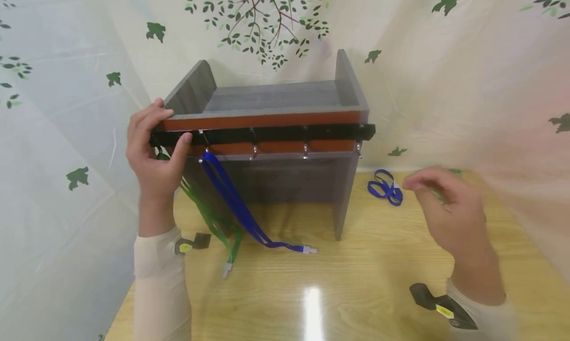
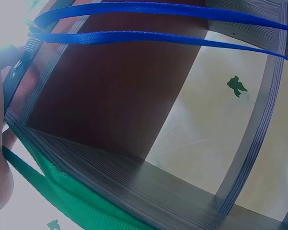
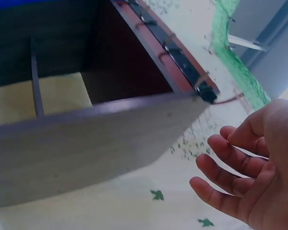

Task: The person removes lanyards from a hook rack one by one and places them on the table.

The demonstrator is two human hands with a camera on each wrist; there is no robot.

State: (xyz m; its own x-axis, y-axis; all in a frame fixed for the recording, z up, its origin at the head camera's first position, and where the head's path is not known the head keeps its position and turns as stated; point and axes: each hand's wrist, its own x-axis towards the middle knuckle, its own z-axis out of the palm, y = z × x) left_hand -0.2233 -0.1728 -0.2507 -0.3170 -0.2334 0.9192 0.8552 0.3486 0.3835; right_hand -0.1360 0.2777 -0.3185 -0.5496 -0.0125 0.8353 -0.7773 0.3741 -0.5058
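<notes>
A grey wooden shelf unit (image 1: 276,97) with a reddish-brown front board stands on the table. Across that board runs a black hook rail (image 1: 280,134) with several metal hooks. My left hand (image 1: 156,153) grips the rail's left end, thumb in front and fingers over the shelf corner. From a hook close to the thumb hangs a blue lanyard (image 1: 236,202), its clip on the table. A green lanyard (image 1: 207,212) hangs at the far left, partly behind the left hand. My right hand (image 1: 454,212) is in the air right of the shelf, fingers loosely bent, holding nothing.
Another blue lanyard (image 1: 385,187) lies coiled on the wooden table (image 1: 365,281), right of the shelf. Bits of green show behind the right hand. A pale cloth backdrop (image 1: 414,83) with leaf prints rises behind and on both sides.
</notes>
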